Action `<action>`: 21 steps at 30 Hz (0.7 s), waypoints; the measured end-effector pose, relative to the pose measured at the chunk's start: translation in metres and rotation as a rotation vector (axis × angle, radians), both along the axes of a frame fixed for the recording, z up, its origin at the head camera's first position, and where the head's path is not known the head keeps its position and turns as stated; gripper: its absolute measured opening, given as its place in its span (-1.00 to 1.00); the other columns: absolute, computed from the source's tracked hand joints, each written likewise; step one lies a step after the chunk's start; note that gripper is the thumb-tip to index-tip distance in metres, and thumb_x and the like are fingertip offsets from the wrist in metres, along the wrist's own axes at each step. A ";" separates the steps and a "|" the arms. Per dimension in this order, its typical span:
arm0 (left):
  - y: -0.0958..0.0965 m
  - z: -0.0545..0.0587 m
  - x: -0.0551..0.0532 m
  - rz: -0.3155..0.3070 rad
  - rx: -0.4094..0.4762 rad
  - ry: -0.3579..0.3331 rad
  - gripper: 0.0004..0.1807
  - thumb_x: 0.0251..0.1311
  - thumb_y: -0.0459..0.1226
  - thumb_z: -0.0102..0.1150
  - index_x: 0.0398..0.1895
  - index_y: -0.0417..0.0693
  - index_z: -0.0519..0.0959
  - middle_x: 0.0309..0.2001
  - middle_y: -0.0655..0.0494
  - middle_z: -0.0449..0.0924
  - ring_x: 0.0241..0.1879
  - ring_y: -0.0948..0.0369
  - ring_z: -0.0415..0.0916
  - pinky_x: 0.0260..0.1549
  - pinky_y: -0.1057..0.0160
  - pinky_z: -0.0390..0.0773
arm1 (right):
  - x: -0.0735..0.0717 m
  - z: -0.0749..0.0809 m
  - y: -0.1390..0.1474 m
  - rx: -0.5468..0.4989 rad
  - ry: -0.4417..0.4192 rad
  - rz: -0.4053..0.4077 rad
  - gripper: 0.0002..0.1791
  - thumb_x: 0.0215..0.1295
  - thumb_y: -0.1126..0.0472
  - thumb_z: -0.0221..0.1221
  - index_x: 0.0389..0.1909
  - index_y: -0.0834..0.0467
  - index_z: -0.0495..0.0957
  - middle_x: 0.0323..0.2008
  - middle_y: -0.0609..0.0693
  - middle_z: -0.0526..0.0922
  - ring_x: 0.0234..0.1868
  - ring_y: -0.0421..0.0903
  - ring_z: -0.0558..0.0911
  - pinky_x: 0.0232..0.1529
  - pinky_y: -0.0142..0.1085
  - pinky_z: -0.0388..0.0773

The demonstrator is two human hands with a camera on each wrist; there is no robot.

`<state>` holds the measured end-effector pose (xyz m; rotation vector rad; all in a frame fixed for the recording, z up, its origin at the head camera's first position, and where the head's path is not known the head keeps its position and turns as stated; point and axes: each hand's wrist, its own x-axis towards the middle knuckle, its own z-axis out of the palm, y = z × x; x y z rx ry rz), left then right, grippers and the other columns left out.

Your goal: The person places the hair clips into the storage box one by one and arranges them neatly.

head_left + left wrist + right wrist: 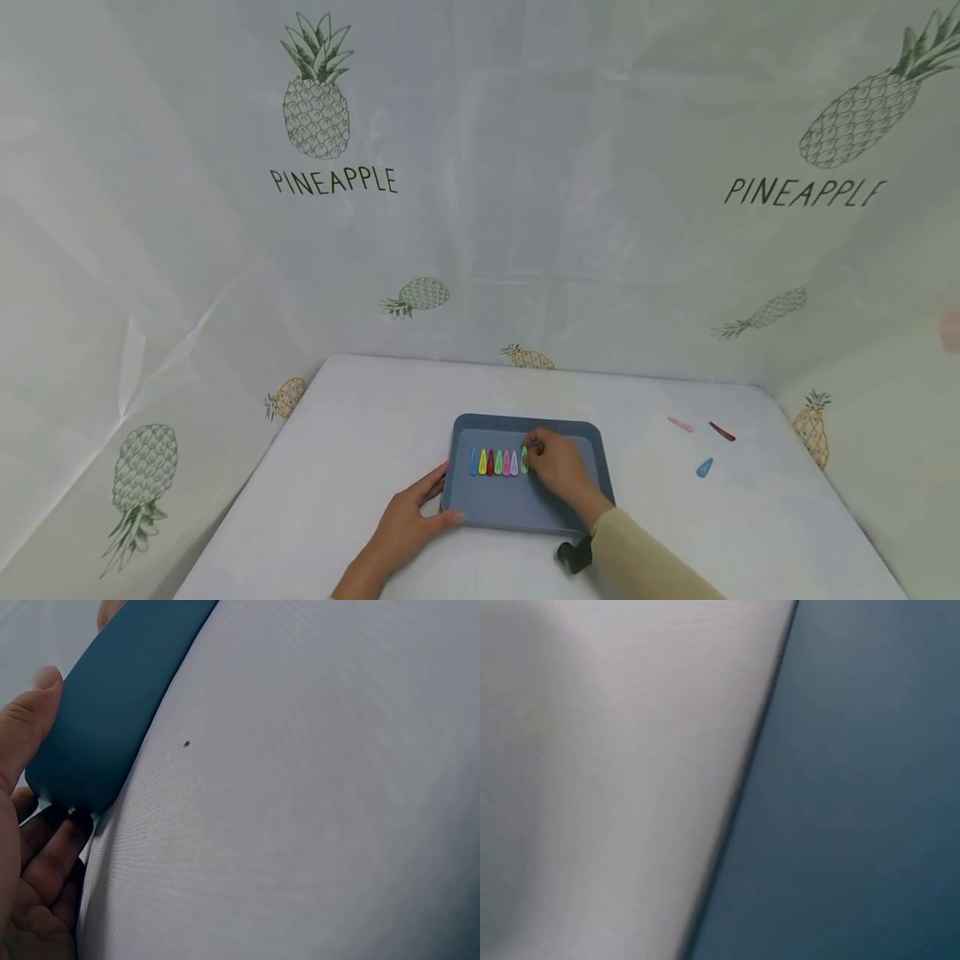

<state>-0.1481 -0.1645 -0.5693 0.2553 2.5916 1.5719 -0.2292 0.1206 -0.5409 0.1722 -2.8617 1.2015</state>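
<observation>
A blue-grey tray point(517, 508) lies on the white table. Across its middle runs a row of snap hair clips in several colours, from a blue clip point(474, 462) at the left to a pale lilac clip point(514, 463). At the row's right end, my right hand point(561, 467) pinches a green hair clip point(524, 460) between its fingertips; the hand partly covers the clip. My left hand point(408, 521) grips the tray's left side near the front corner. In the left wrist view, the thumb point(34, 712) lies against the tray and the other fingers curl at its corner.
Right of the tray lie three loose clips on the table: a pink clip point(680, 424), a dark red clip point(722, 431) and a blue clip point(705, 467). A black object point(573, 556) shows by the right wrist. Pineapple-print sheeting point(525, 208) surrounds the table's back and sides.
</observation>
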 end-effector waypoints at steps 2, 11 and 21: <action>0.000 0.000 0.000 0.001 0.000 -0.002 -0.01 0.15 0.17 0.51 0.62 0.13 0.33 0.42 -0.03 0.55 0.47 -0.10 0.44 0.45 -0.39 0.29 | 0.001 -0.001 -0.001 0.006 0.001 0.008 -0.83 0.25 0.31 0.37 -0.16 0.10 0.72 -0.47 -0.12 0.65 -0.47 -0.19 0.50 -0.46 -0.33 0.40; 0.000 0.000 0.000 -0.015 0.015 -0.001 -0.01 0.17 0.15 0.50 0.62 0.09 0.32 0.42 -0.05 0.55 0.45 -0.11 0.46 0.43 -0.40 0.30 | 0.006 -0.001 -0.001 0.032 0.038 0.047 -0.85 0.23 0.32 0.41 -0.18 0.14 0.73 -0.47 -0.14 0.58 -0.43 -0.18 0.47 -0.41 -0.30 0.41; 0.000 0.000 0.000 -0.016 0.002 -0.009 -0.01 0.17 0.16 0.50 0.62 0.07 0.33 0.44 -0.06 0.52 0.45 -0.11 0.47 0.42 -0.40 0.32 | 0.007 -0.003 -0.001 0.043 0.074 0.064 -0.85 0.21 0.31 0.43 -0.19 0.16 0.76 -0.47 -0.15 0.63 -0.44 -0.21 0.48 -0.40 -0.29 0.45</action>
